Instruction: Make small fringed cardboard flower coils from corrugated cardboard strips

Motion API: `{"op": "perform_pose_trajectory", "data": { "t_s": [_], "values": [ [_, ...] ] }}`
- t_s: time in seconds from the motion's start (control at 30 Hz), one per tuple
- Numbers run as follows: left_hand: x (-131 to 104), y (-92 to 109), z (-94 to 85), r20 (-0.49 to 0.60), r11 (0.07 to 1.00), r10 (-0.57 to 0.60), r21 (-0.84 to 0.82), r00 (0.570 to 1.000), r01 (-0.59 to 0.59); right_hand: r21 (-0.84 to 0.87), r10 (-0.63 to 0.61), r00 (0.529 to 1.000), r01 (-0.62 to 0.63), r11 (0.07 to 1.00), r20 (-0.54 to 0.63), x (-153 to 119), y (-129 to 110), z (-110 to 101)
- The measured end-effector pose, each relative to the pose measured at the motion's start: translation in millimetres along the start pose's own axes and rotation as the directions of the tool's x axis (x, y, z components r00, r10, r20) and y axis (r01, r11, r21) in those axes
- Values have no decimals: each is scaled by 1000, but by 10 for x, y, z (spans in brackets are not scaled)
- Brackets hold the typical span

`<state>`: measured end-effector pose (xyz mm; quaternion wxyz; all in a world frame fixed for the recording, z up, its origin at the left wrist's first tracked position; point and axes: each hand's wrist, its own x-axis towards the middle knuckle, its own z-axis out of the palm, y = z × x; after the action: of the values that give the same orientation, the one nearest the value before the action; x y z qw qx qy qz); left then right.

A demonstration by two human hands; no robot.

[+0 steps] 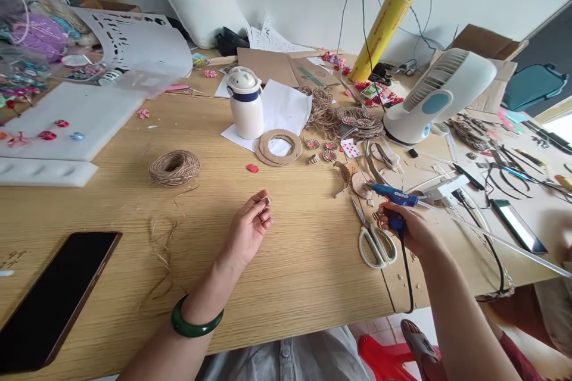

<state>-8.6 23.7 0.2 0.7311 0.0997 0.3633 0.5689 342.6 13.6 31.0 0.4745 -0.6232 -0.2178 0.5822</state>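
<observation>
Near the middle of the table, my left hand (251,223) pinches a small brown piece (267,201) between thumb and fingers. My right hand (409,227) is wrapped round the handle of a blue glue gun (395,195), whose nozzle points left over a round brown piece (361,185). Scissors (376,242) with pale handles lie just left of my right hand. Two red discs (252,168) rest beyond my left hand. Small round brown pieces with red centres (329,156) and cardboard rings (279,147) lie farther back.
A twine roll (174,168) and a black phone (59,297) are at the left. A white bottle (245,104) stands behind the rings. At the right are a white fan (440,95), a power strip (447,189), cables and tools. Another person's arm shows at the right edge.
</observation>
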Motion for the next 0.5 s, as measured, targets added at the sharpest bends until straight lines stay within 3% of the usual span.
{"op": "perform_pose_trajectory", "data": {
  "t_s": [0.23,0.5],
  "values": [
    [27,-8,-43,19,1000,26,-4,999,-26,-78,-23,1000,24,997,8,66,-164,61],
    [12,2,-36,21,999,33,0,999,-33,-309,-205,973,163,937,-107,153,-111,59]
  ]
}}
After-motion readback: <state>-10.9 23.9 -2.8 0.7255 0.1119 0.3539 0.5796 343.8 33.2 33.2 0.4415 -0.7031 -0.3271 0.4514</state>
